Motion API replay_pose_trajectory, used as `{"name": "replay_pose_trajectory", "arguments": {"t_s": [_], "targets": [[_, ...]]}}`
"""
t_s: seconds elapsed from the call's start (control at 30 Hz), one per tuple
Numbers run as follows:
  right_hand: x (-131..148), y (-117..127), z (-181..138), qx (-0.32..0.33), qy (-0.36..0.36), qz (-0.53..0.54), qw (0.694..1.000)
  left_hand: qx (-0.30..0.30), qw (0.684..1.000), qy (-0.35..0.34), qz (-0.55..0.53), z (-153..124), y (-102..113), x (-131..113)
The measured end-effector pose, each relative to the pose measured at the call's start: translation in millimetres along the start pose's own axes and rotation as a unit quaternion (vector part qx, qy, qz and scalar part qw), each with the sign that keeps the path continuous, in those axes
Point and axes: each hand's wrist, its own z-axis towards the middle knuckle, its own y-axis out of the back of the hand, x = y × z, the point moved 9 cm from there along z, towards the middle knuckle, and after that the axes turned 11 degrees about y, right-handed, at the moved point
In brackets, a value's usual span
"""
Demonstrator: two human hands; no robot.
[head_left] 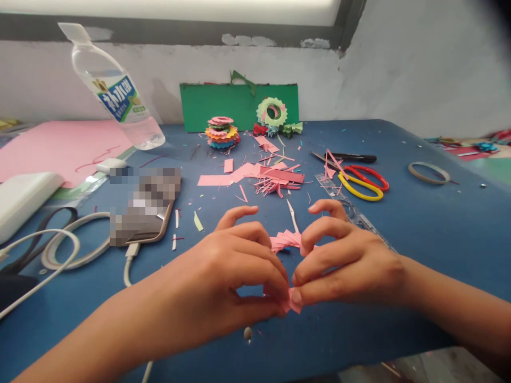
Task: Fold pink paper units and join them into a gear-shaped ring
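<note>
My left hand (235, 271) and my right hand (343, 260) meet low in the middle of the blue table (431, 234). Both pinch a folded pink paper piece (285, 242) between thumbs and fingers; its pleated part shows between the hands and a corner sticks out below the fingertips. The forefingers of both hands arch upward. Just beyond the hands lies a heap of pink paper scraps (265, 178).
Red and yellow scissors (365, 181), a black pen (351, 157) and a clear ruler (351, 210) lie to the right. A tape ring (428, 172) is far right. A phone (146, 205) with cable, a water bottle (115, 90) and pink sheet (51, 146) sit left. Paper rosettes (222, 132) stand before green card (239, 103).
</note>
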Motion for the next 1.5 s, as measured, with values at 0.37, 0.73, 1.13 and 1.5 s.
{"name": "replay_pose_trajectory", "arguments": {"t_s": [0.37,0.73,1.13,1.5], "targets": [[10.8,4.5,-3.4,-0.01,0.05,-0.141,0.989,-0.032,0.999,0.015,-0.029,-0.8,6.8,7.8],[-0.5,20.0,0.7,-0.064,-0.012,-0.122,0.99,-0.133,0.987,-0.057,0.076,-5.9,18.4,-4.8],[-52.6,-3.0,-29.7,-0.14,-0.386,0.189,0.892,-0.194,0.951,-0.107,0.215,-13.9,16.4,-7.8],[-54.8,-17.9,-44.3,-0.227,-0.448,0.289,0.815,-0.248,0.934,-0.143,0.214,-19.8,17.4,-18.1]]}}
